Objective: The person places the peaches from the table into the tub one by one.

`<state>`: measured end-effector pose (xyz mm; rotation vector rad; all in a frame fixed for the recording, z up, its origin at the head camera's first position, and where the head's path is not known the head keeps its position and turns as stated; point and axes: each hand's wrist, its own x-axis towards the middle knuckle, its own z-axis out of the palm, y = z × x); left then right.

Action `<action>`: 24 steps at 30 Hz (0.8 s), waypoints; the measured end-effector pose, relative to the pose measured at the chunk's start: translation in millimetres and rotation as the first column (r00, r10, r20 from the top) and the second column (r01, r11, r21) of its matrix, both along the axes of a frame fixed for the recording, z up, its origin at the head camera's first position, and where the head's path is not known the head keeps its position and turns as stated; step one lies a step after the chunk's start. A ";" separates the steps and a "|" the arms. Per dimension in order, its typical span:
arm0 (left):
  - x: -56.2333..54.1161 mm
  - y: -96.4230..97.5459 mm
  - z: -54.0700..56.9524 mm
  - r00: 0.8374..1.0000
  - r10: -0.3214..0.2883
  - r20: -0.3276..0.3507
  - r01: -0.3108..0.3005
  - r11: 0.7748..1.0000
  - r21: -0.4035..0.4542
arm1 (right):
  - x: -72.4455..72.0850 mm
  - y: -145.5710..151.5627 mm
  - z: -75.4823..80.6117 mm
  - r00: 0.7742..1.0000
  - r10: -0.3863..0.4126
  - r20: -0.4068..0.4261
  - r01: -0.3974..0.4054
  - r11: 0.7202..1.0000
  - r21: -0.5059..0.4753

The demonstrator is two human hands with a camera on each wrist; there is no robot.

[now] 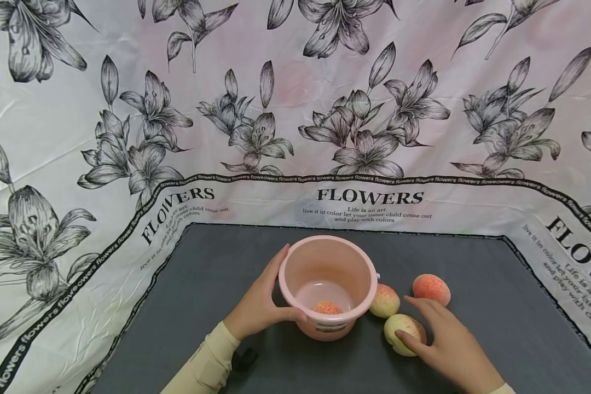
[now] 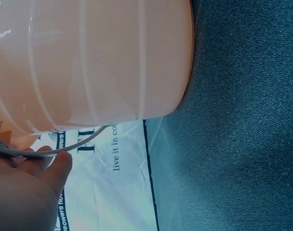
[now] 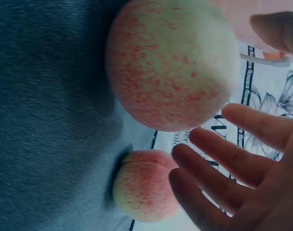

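A pink plastic bucket (image 1: 320,331) stands on the dark cloth, with one peach (image 1: 327,308) at its bottom. My left hand (image 1: 256,306) holds the bucket at its left side, thumb over the near rim. In the left wrist view, fingers lie by the thin grey handle (image 2: 83,142). Fingers spread and thumb apart, my right hand (image 1: 448,339) hovers at a pale yellow peach (image 1: 405,331). From the right wrist, that blushed peach (image 3: 172,65) fills the space before the fingertips. A second peach (image 1: 385,302) sits against the bucket's right side.
A redder peach (image 1: 432,290) lies farther back, beyond the right fingers. Behind the grey table cloth (image 1: 216,257) rises a white flower-printed sheet (image 1: 285,131) with black lettering. A small dark object (image 1: 244,359) lies near the left sleeve.
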<state>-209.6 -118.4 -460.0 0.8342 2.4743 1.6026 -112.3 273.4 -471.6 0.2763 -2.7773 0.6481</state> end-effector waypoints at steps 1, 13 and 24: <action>-0.1 -0.1 -0.4 1.000 -0.001 0.000 0.001 1.000 0.002 | 0.2 0.6 -2.2 1.000 -0.003 0.026 0.003 1.000 -0.004; 2.1 -0.9 -2.3 1.000 0.009 -0.002 -0.009 1.000 -0.012 | 2.3 -4.4 -16.3 0.988 -0.041 0.148 0.047 0.998 -0.037; -0.1 0.2 -1.3 1.000 0.005 -0.008 -0.005 1.000 -0.006 | 1.9 2.1 -14.1 0.988 -0.049 0.145 0.063 0.994 -0.091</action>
